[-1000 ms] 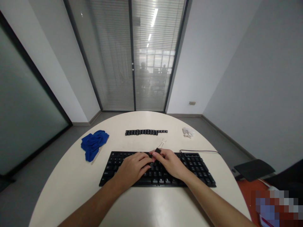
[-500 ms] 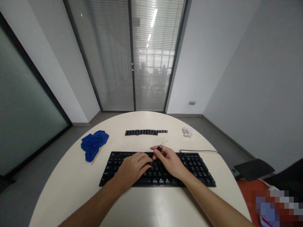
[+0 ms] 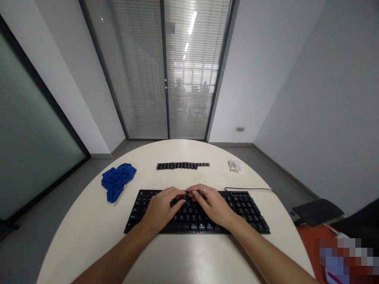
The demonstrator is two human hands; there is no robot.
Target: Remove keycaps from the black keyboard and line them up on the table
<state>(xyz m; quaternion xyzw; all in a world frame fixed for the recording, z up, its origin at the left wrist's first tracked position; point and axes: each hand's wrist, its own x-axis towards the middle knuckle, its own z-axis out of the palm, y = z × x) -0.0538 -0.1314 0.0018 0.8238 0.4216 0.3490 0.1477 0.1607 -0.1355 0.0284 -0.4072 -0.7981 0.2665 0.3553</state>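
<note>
A black full-size keyboard (image 3: 189, 227) lies in front of me on the round table, with both hands over its upper middle rows. My left hand (image 3: 164, 207) is curved, its thumb and fingertips bent around a small black keycap (image 3: 186, 196) beside the right fingertips. My right hand (image 3: 211, 203) is closed, thumb against the curled fingers. A small glint of the thin wire keycap puller (image 3: 204, 191) shows at its fingers; the rest is hidden. Loose black keycaps (image 3: 177, 165) stand in rows beyond the keyboard.
A crumpled blue cloth (image 3: 118, 179) lies at the left, with a thin pale stick (image 3: 120, 197) beside it. White crumpled tissue (image 3: 235, 165) sits at the back right. The keyboard cable (image 3: 251, 189) runs off the right edge of the pale round table (image 3: 89, 236).
My right hand has turned and lowered, so the keycap and wire loops that stuck up from it no longer show there. My left fingers have lifted and opened around the keycap beside it.
</note>
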